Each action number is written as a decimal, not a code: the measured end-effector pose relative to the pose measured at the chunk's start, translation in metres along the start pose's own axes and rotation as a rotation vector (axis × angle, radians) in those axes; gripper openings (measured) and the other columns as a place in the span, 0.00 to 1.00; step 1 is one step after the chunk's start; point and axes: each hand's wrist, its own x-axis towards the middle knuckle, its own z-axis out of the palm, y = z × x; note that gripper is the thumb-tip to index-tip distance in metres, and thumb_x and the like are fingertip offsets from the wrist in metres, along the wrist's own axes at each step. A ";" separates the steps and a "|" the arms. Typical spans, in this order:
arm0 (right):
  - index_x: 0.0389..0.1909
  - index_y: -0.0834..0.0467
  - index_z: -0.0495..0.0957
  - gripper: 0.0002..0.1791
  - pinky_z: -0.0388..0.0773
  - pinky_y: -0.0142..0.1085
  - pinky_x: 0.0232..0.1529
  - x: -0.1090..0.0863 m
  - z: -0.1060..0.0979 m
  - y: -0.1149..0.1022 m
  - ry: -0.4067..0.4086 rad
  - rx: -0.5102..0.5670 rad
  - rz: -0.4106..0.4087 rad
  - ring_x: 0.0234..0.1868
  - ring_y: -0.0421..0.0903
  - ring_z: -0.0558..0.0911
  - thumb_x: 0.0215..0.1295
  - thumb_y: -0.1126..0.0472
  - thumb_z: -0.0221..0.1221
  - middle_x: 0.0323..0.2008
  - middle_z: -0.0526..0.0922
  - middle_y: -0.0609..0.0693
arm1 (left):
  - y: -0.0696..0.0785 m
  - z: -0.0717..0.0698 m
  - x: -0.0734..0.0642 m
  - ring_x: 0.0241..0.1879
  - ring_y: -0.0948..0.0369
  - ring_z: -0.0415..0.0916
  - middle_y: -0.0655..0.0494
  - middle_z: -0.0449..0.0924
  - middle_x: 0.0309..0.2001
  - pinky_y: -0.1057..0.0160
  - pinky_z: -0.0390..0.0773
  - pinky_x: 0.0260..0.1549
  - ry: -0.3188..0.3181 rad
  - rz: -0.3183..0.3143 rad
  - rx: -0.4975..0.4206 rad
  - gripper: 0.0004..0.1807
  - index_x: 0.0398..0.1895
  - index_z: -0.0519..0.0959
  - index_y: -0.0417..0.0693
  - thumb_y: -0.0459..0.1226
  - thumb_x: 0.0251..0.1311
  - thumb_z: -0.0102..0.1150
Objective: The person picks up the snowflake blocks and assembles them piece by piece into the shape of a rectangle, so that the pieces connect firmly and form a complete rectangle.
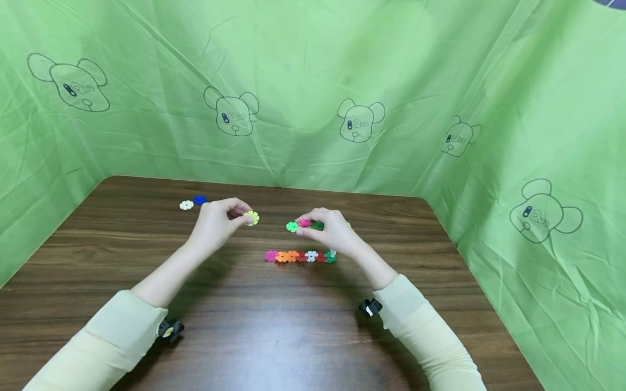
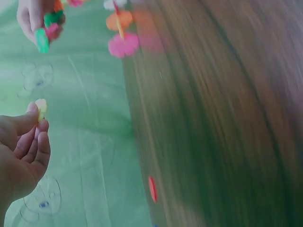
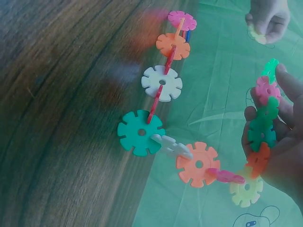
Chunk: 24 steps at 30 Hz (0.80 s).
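Observation:
Between thumb and fingertips, my left hand [image 1: 213, 224] pinches a yellow notched snowflake disc [image 1: 252, 218]. My right hand [image 1: 333, 232] grips one end of a chain of interlocked snowflake discs, with a bright green disc [image 1: 292, 227] sticking out past the fingertips. A pink disc [image 3: 268, 90] and green ones run along the fingers. From that hand the chain bends round through a yellow disc [image 3: 246, 192], an orange disc [image 3: 199, 164] and a teal disc [image 3: 141, 133]. Its other stretch extends leftward in the head view, ending at a pink disc [image 1: 271, 256]. A gap separates the yellow disc from the green end.
At the back left of the wooden table [image 1: 235, 336] lie a white disc [image 1: 186, 205] and a blue disc [image 1: 199, 200]. A red disc [image 2: 152, 189] shows in the left wrist view. Green cloth [image 1: 293, 157] hangs behind the table and along its sides.

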 end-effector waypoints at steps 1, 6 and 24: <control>0.43 0.48 0.83 0.15 0.76 0.34 0.40 0.000 0.000 0.000 0.003 -0.005 -0.002 0.41 0.46 0.80 0.59 0.46 0.63 0.38 0.82 0.41 | 0.004 0.003 -0.001 0.24 0.65 0.78 0.58 0.84 0.26 0.71 0.76 0.24 0.011 -0.003 -0.013 0.07 0.30 0.83 0.48 0.37 0.49 0.71; 0.43 0.49 0.83 0.15 0.79 0.41 0.42 -0.003 -0.001 -0.003 0.012 0.008 -0.011 0.41 0.41 0.79 0.59 0.47 0.63 0.38 0.82 0.40 | 0.018 0.016 -0.004 0.23 0.66 0.77 0.60 0.84 0.25 0.71 0.76 0.23 0.063 0.001 -0.063 0.07 0.30 0.83 0.49 0.37 0.49 0.71; 0.42 0.48 0.84 0.14 0.79 0.40 0.40 -0.006 0.002 -0.009 0.088 0.005 -0.021 0.39 0.36 0.79 0.57 0.48 0.65 0.36 0.84 0.39 | 0.037 0.044 -0.010 0.23 0.67 0.77 0.60 0.85 0.27 0.69 0.77 0.25 0.081 0.015 -0.189 0.05 0.31 0.82 0.50 0.37 0.52 0.69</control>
